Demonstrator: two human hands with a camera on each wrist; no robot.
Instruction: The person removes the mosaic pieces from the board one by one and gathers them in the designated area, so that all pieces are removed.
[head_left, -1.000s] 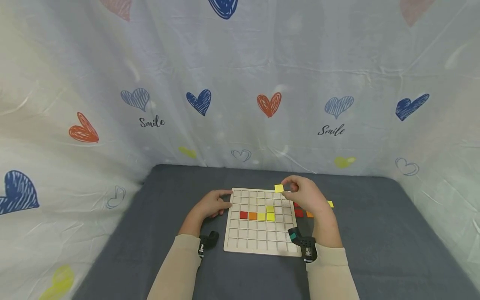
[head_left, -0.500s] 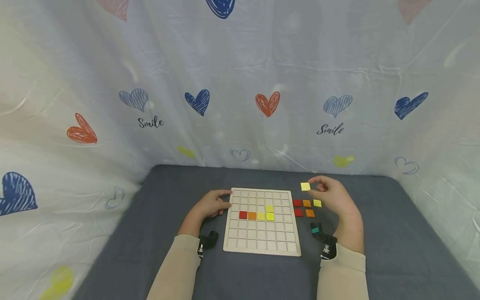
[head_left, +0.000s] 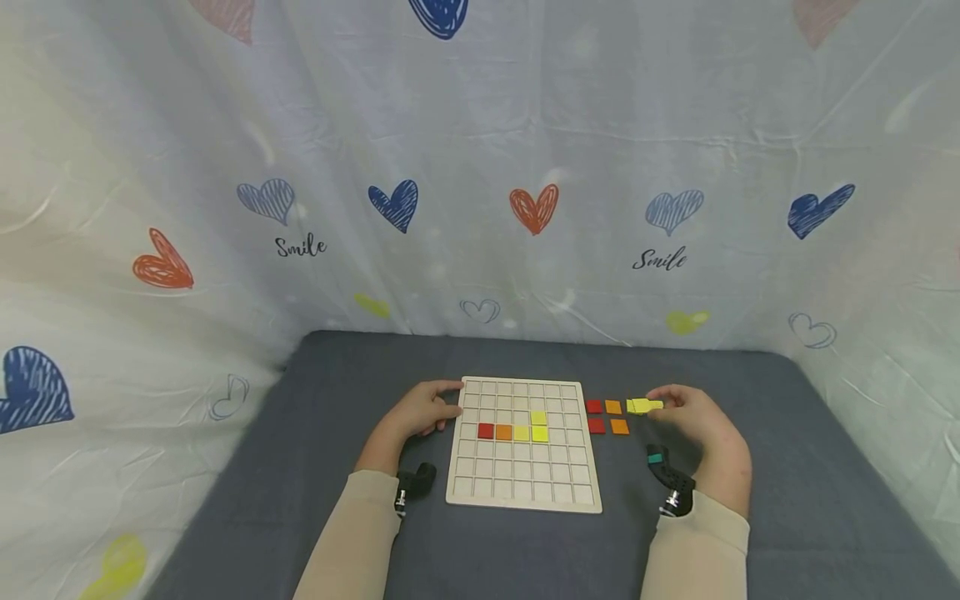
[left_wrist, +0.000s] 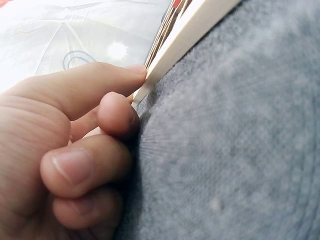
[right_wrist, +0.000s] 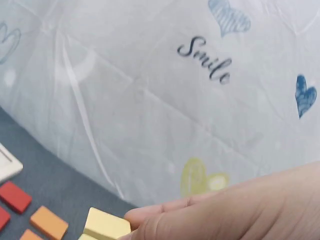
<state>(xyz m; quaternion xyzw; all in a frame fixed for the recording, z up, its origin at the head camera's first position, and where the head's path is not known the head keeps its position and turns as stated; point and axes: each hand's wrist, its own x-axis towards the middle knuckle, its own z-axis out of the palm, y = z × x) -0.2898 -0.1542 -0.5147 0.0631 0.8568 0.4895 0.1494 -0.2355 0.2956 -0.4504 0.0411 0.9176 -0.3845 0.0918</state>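
A pale wooden grid board (head_left: pixel 522 483) lies on the table. One red tile (head_left: pixel 486 431), one orange tile (head_left: pixel 503 432) and several yellow tiles (head_left: pixel 539 434) sit in its squares. My left hand (head_left: pixel 420 408) touches the board's left edge with index finger and thumb; in the left wrist view the index fingertip (left_wrist: pixel 134 73) rests at the wooden edge, other fingers loosely bent. Right of the board, my right hand (head_left: pixel 693 412) pinches a yellow tile (right_wrist: pixel 107 222), which overlaps another yellow tile (head_left: pixel 633 407) in the head view.
Two red tiles (head_left: pixel 595 407) and two orange tiles (head_left: pixel 613 407) lie in short columns on the grey cloth (head_left: pixel 360 358), between the board and my right hand. A heart-printed curtain (head_left: pixel 465 250) hangs behind the table and along its sides.
My right hand has carried the yellow tile from over the board's upper right, rightward and then down, to the loose tiles. The left hand stays at the board's edge.
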